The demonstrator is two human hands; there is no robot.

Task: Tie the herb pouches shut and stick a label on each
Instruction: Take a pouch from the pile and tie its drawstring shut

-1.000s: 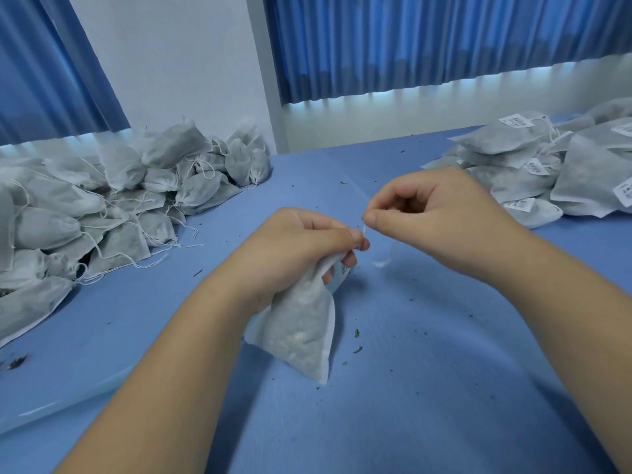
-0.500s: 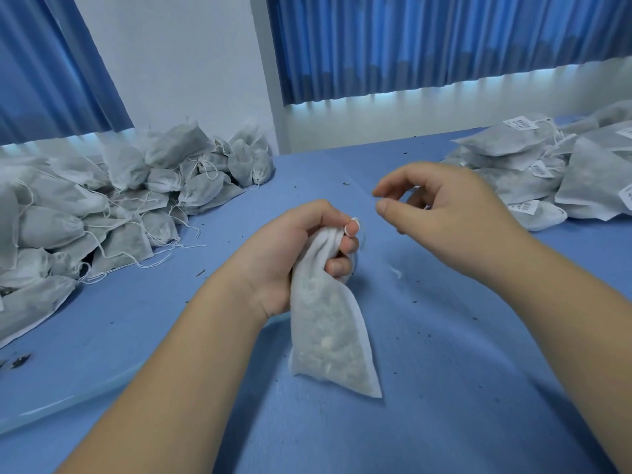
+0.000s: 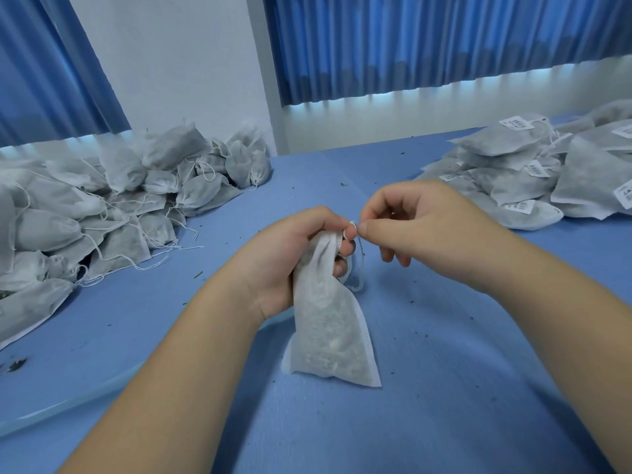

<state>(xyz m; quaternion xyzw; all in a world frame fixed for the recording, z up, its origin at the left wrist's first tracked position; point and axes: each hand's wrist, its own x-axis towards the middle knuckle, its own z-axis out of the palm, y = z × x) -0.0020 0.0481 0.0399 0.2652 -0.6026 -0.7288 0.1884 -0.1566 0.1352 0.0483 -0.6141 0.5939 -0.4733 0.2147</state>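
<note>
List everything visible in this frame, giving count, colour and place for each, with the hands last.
held pouch: one, grey-white, centre, hanging from the left hand
drawstring: one, white, at the held pouch's neck, between the hands
left pile of pouches: too many to count, grey-white, no labels visible, table's left side
right pile of pouches: too many to count, grey-white with white barcode labels, table's right side
herb crumbs: scattered, dark, on the table
table: one, blue
curtains: two, blue, behind the table
wall: white, between the curtains
left hand: grips the held pouch's neck
right hand: pinches the drawstring
</note>
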